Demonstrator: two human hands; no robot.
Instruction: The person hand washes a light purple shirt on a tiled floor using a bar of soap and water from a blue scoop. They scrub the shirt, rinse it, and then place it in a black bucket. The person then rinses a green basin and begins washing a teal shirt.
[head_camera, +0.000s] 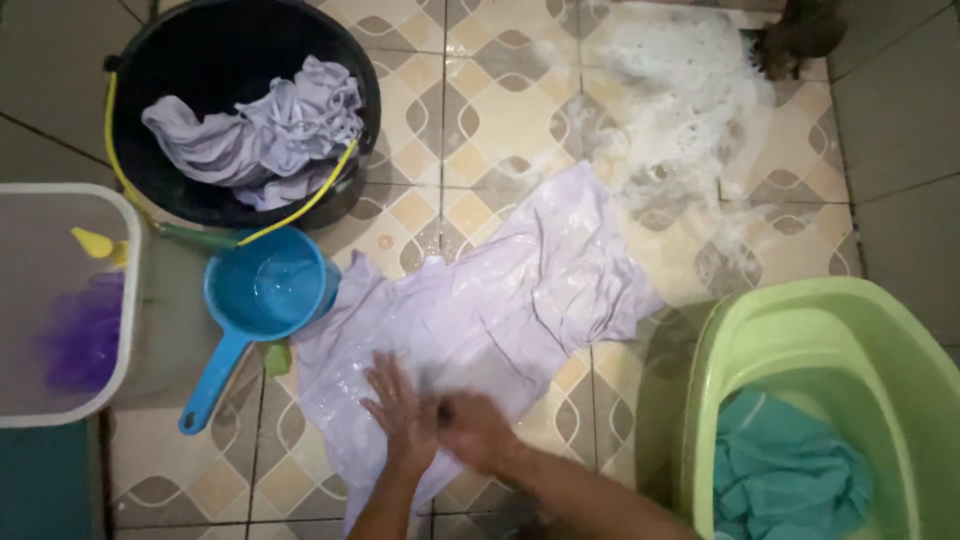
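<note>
I see left hand (400, 408) flat, released on wet lilac shirt (500, 300), right hand (473, 430) blurred, grip I cannot tell, floor (500, 110), blue dipper (262, 292) beside

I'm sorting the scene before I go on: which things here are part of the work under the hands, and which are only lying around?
In hand:
left hand and right hand, both pressed on the wet lilac garment spread on the tiled floor
suds beyond it

Lying about:
blue dipper
black bucket with lilac cloth
green tub with teal cloth
white basket
</note>
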